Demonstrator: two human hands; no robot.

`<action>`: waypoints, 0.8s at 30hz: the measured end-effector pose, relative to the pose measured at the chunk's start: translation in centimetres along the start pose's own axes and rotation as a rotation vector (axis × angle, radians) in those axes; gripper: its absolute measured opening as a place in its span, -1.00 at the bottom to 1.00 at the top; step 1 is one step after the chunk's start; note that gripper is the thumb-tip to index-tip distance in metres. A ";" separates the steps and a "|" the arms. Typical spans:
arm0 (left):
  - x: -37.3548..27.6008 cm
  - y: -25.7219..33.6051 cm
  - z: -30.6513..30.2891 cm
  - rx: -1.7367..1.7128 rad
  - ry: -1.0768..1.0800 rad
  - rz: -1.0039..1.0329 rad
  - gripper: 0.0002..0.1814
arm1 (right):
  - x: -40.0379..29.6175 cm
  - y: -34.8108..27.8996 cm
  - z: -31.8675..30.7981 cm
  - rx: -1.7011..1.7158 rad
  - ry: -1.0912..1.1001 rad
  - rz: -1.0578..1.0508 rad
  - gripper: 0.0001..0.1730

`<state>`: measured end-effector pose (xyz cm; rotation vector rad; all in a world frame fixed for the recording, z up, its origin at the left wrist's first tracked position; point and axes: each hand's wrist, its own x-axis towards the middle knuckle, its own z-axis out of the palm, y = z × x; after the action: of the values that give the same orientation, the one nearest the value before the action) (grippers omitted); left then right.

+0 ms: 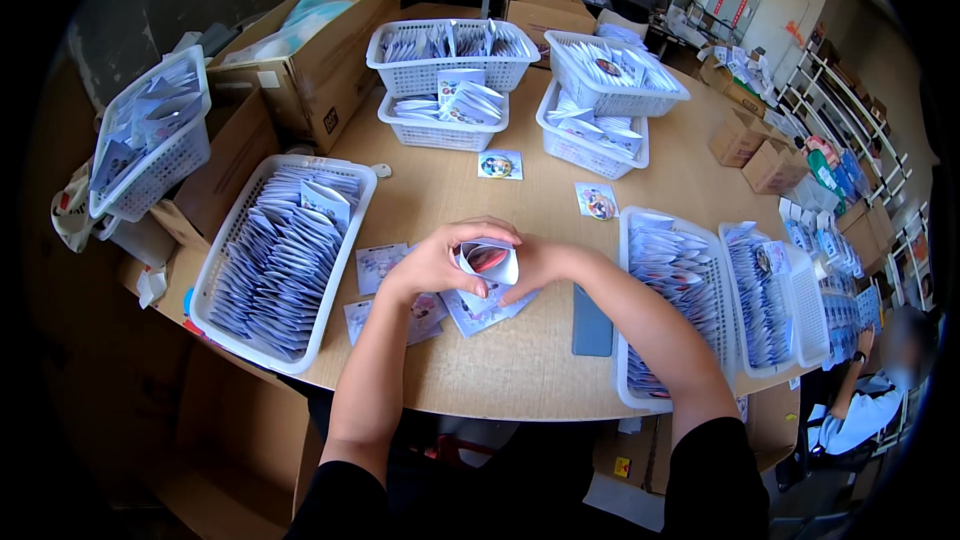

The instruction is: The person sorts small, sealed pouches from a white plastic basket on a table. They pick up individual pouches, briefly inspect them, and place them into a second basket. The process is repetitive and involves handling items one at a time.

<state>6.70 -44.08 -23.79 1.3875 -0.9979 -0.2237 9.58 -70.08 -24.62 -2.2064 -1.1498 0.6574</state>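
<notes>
Between my hands, near the middle of the table, is a small printed paper packet [504, 270] with its mouth spread and a reddish round item inside. My left hand [442, 255] curls around its left side, thumb at the front. My right hand [538, 266] is against its right side, with part of the fingers hidden. Flat printed packets [379, 266] lie beneath and left of my hands. Beyond them, one round badge [495, 165] rests on a printed card, and another badge [601, 205] lies on a second card to the right.
White plastic baskets full of packets stand at the left [289, 371], right [626, 390] and, stacked, at the back [450, 82]. A dark flat slab [592, 322] lies beside the right basket. Cardboard boxes [322, 90] flank the table. A co-worker [862, 405] sits at far right.
</notes>
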 end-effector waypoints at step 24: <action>0.3 -4.9 1.4 -0.114 0.584 -0.028 0.21 | -1.0 -1.0 -2.5 0.489 0.037 -0.014 0.81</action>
<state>7.91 -46.43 -28.22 1.2565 -0.4726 0.1037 10.13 -71.06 -21.97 -1.7853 -0.8708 0.7925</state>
